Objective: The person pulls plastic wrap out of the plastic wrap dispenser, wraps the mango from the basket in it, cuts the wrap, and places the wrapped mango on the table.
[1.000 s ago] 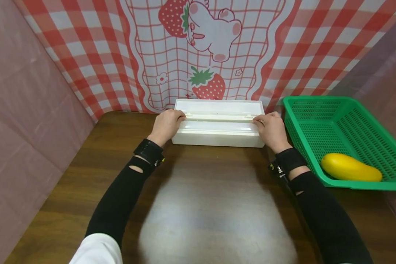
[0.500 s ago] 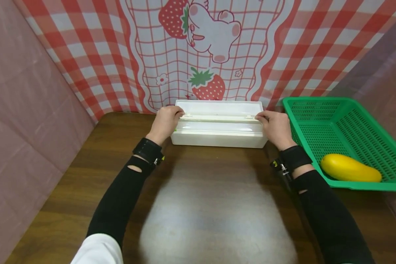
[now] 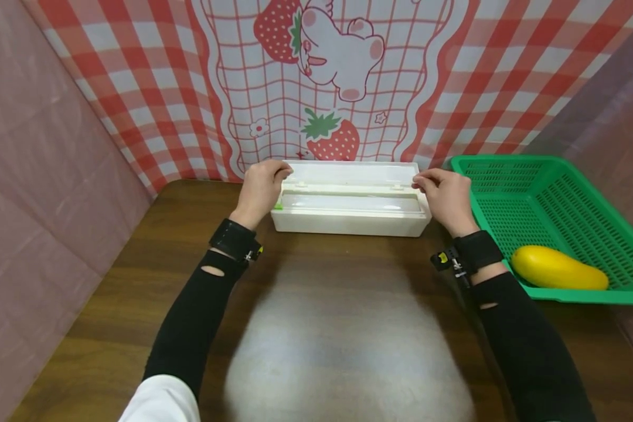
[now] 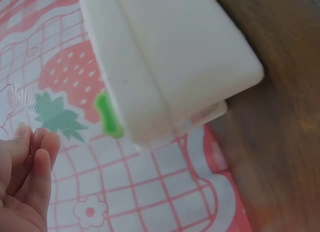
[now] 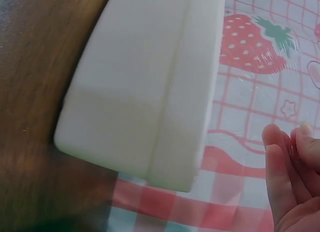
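A long white cling film dispenser [image 3: 348,224] stands at the back of the table with its lid [image 3: 350,172] raised. A white roll [image 3: 348,203] shows in its trough, and a green slider [image 4: 108,117] sits at its left end. My left hand [image 3: 259,192] is just above the left end, thumb and fingertips pinched together. At the right end, my right hand [image 3: 448,200] pinches in the same way. Clear cling film [image 4: 24,97], seen by its shiny creases, runs from the left fingertips; similar creases show near the right hand in the right wrist view.
A green plastic basket [image 3: 545,166] stands at the right, close to the right forearm, with a yellow papaya-like fruit [image 3: 559,268] in it. A checked cloth [image 3: 158,88] with strawberries hangs right behind the dispenser. The wooden table [image 3: 343,328] extends in front.
Both hands have risen from the dispenser's inner edge and moved slightly apart, the right one further right. The green slider has come into sight. The dispenser has stayed nearly in place.
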`<state>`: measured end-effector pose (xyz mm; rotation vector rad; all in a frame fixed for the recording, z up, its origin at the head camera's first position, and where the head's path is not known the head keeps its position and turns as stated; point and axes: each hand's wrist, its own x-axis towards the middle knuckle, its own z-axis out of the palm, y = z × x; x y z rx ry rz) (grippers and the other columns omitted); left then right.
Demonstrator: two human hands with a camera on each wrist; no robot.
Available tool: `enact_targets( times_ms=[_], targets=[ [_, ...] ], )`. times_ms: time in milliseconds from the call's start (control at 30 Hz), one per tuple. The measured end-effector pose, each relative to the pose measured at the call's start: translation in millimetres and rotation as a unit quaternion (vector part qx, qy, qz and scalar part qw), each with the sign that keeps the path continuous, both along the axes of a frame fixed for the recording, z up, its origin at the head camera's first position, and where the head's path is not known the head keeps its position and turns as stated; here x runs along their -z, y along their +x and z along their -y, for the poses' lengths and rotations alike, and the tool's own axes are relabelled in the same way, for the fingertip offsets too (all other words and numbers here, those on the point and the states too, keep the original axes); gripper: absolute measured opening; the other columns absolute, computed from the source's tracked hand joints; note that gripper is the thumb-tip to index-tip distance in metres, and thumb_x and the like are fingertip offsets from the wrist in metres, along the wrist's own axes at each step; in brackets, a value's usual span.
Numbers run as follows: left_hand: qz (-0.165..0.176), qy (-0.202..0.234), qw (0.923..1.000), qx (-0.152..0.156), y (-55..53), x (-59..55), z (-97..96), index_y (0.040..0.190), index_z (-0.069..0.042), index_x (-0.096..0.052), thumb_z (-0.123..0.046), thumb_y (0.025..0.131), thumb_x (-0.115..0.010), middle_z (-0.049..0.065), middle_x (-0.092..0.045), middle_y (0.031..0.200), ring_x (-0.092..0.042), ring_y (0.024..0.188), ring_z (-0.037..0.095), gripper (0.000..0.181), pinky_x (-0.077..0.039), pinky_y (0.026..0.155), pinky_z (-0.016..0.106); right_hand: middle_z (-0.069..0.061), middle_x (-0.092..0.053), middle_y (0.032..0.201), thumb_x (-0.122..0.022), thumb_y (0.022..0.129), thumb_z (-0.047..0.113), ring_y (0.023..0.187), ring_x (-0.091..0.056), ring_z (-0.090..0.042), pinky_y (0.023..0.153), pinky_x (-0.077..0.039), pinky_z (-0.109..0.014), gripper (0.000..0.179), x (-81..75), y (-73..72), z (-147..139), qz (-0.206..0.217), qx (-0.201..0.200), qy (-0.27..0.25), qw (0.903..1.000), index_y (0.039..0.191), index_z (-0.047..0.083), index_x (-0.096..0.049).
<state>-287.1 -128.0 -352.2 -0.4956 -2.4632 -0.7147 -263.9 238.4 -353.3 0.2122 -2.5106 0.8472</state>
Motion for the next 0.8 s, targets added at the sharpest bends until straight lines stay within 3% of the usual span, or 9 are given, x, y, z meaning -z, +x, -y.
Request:
enact_targets(
  times_ms=[200, 467, 800],
  targets=[
    [-0.02, 0.012, 0.9996, -0.014, 3.6, -8.5, -0.7, 0.098, -0.011, -0.068, -0.031, 0.091, -0.053, 0.001, -0.066, 0.091, -0.06, 0.085, 0.012, 0.025, -0.046, 0.076, 0.026, -0.006, -0.067, 0.083, -0.055, 0.091, 0.031, 0.069, -0.057, -0.013, 0.059, -0.039, -0.025, 0.028, -6.9, 1.8, 1, -0.052, 0.002, 0.002, 0.9986, 0.099, 0.009, -0.07],
    [-0.054, 0.024, 0.9982, -0.008, 6.8, -20.7, -0.8, 0.097, -0.009, -0.069, -0.029, 0.092, -0.054, 0.003, -0.067, 0.091, -0.061, 0.086, 0.015, 0.025, -0.047, 0.077, 0.029, -0.006, -0.066, 0.082, -0.053, 0.09, 0.034, 0.06, -0.051, -0.007, 0.058, -0.04, -0.024, 0.033, -18.0, 5.2, 0, -0.074, -0.001, -0.01, 0.9972, 0.102, 0.008, -0.069],
    [-0.131, 0.045, 0.9903, 0.008, 11.2, -29.9, 0.0, 0.096, -0.008, -0.069, -0.025, 0.092, -0.054, 0.004, -0.066, 0.089, -0.061, 0.082, 0.015, 0.023, -0.047, 0.075, 0.028, -0.004, -0.068, 0.091, -0.053, 0.09, 0.039, 0.073, -0.055, -0.011, 0.066, -0.041, -0.02, 0.036, -34.5, 14.1, 3, -0.099, 0.013, -0.012, 0.9949, 0.104, 0.01, -0.069]
  ],
)
